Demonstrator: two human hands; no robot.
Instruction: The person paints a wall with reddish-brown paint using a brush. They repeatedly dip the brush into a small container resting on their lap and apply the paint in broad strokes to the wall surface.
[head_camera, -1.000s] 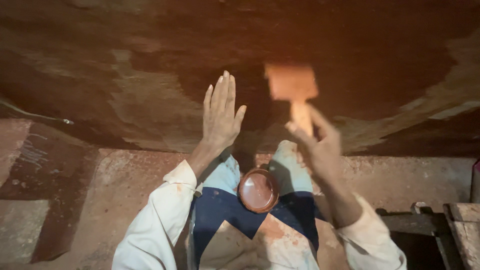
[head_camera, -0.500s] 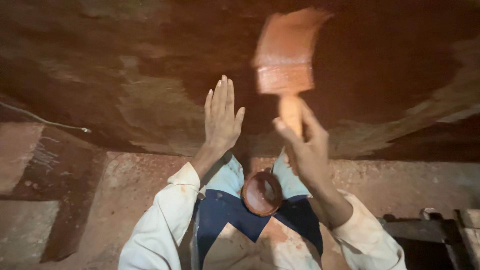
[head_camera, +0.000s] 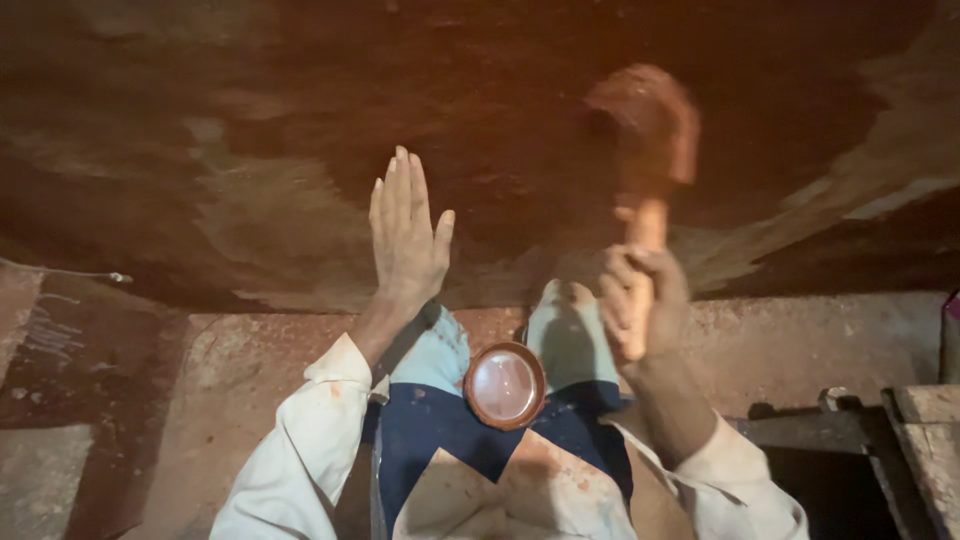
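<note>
Painting stroke underway: right hand clenched round wide brush at one o'clock on reddish-brown surface; left hand flat, released, bracing at eleven. Next probably needs reloading from bowl.

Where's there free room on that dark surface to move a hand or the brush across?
Bare stretches lie left of the flat left hand and right of the brush held by the right hand. The strip between the hands is narrow. Below them, the bowl on the lap crowds the middle.

Rust-red brush, apparently mottled brown ceiling, white sleeves.
</note>
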